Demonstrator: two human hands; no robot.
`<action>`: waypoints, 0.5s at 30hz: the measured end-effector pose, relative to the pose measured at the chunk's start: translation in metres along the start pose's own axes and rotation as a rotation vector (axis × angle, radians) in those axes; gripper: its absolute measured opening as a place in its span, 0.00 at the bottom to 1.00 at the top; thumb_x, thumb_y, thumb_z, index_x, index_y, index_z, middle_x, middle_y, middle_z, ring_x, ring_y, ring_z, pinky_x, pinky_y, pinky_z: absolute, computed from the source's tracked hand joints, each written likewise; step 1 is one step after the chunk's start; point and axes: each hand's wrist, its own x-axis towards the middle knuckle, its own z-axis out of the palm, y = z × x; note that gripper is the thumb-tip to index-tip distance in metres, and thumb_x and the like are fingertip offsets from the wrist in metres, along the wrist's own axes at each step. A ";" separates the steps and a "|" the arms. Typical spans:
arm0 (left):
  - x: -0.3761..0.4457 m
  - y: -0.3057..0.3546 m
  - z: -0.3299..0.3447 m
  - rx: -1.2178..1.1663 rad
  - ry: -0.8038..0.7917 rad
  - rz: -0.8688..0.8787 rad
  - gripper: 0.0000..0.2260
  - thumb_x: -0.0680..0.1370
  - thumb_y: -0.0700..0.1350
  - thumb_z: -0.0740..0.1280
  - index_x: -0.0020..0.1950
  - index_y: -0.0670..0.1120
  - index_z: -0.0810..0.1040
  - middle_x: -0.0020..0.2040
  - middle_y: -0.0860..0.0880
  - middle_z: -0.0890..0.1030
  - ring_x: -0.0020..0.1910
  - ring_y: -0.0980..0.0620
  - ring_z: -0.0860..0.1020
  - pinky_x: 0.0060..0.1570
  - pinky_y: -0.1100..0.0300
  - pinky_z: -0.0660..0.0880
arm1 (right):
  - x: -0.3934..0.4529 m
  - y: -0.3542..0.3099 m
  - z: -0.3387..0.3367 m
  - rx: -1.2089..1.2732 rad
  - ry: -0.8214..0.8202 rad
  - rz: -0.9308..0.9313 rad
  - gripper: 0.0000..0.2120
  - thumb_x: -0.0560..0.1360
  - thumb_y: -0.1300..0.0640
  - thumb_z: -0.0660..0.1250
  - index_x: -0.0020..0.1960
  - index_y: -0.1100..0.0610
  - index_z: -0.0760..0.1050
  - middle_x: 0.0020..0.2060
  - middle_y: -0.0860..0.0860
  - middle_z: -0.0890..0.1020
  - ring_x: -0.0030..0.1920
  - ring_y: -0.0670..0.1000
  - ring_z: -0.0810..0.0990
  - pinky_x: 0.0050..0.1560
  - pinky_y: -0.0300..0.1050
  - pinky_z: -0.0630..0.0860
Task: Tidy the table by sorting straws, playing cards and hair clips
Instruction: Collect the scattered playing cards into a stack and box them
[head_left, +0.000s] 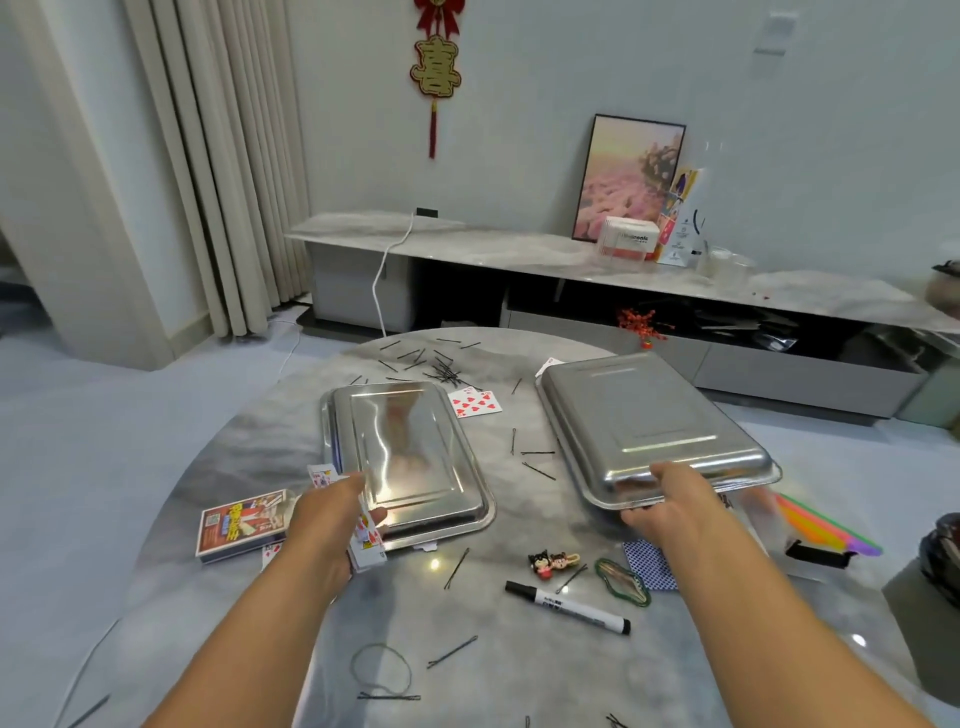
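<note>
Both hands were at the two upturned steel trays on the round marble table (270, 426). Left hand (324, 525) pinched a small stack of playing cards (370, 545) against the near edge of the left tray (410, 457). Right hand (670, 499) gripped the near rim of the right tray (649, 426), which was tilted off the tabletop on that side. Coloured straws (826, 525) lay beside it on the right. Bobby pins (441, 371) were heaped behind the left tray, with more scattered about. A card box (241, 522) lay just left of the left hand; a nine of hearts (475, 402), a cartoon hair clip (550, 564) and a marker (566, 605) lay between the hands' reach.
</note>
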 end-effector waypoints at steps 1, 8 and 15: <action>0.000 0.001 0.000 0.005 -0.001 -0.013 0.05 0.80 0.42 0.64 0.55 0.45 0.70 0.44 0.44 0.76 0.39 0.47 0.79 0.50 0.48 0.76 | -0.004 0.002 0.001 -0.029 0.030 -0.004 0.09 0.79 0.60 0.63 0.57 0.62 0.68 0.55 0.59 0.75 0.57 0.60 0.77 0.62 0.56 0.75; 0.005 0.002 0.000 0.036 0.029 -0.029 0.04 0.80 0.42 0.64 0.46 0.46 0.71 0.44 0.43 0.77 0.39 0.46 0.79 0.52 0.46 0.77 | -0.017 0.069 0.033 -0.266 0.006 -0.329 0.09 0.76 0.64 0.61 0.38 0.56 0.72 0.32 0.51 0.72 0.31 0.50 0.69 0.28 0.40 0.67; 0.016 -0.004 -0.002 0.085 0.005 -0.040 0.04 0.80 0.43 0.65 0.47 0.44 0.72 0.41 0.40 0.79 0.39 0.44 0.79 0.51 0.43 0.77 | -0.002 0.109 0.086 -0.895 -0.316 -0.217 0.12 0.70 0.55 0.71 0.46 0.60 0.71 0.34 0.51 0.74 0.29 0.49 0.72 0.30 0.39 0.67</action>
